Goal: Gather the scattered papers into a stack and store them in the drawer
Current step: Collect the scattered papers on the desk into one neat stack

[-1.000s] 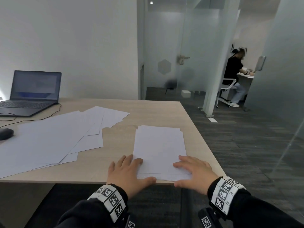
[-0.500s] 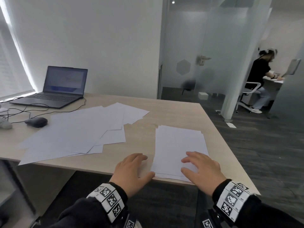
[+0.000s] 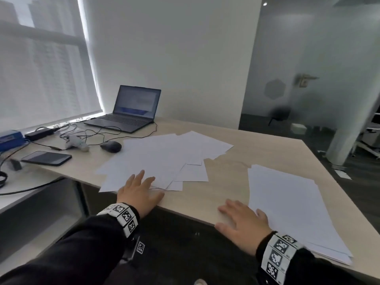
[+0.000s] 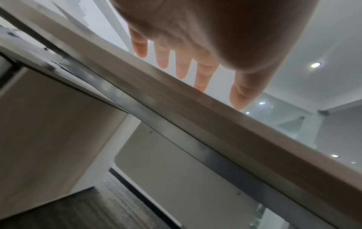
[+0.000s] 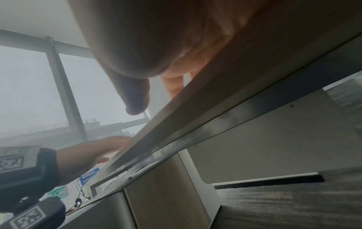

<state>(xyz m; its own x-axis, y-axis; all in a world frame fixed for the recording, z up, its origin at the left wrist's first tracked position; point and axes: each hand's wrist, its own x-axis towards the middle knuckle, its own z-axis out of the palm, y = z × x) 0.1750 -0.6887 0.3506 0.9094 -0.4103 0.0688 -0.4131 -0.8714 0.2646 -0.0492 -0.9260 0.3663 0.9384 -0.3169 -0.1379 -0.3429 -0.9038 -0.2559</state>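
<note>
Several white sheets lie fanned out as scattered papers in the middle of the wooden desk. A neat paper stack rests at the desk's right front. My left hand lies flat with straight fingers on the near edge of the scattered papers; from the left wrist view its fingers spread above the desk edge. My right hand lies flat on the desk just left of the stack, fingers straight, holding nothing. No drawer is plainly in view.
At the back left stand an open laptop, a mouse, a phone, a blue box and tangled cables. A lower white side unit sits left of the desk. Dark carpet lies to the right.
The view has swung left. My left hand has moved left from beside the stack onto the scattered papers. My right hand has slid off the stack onto the desk beside it.
</note>
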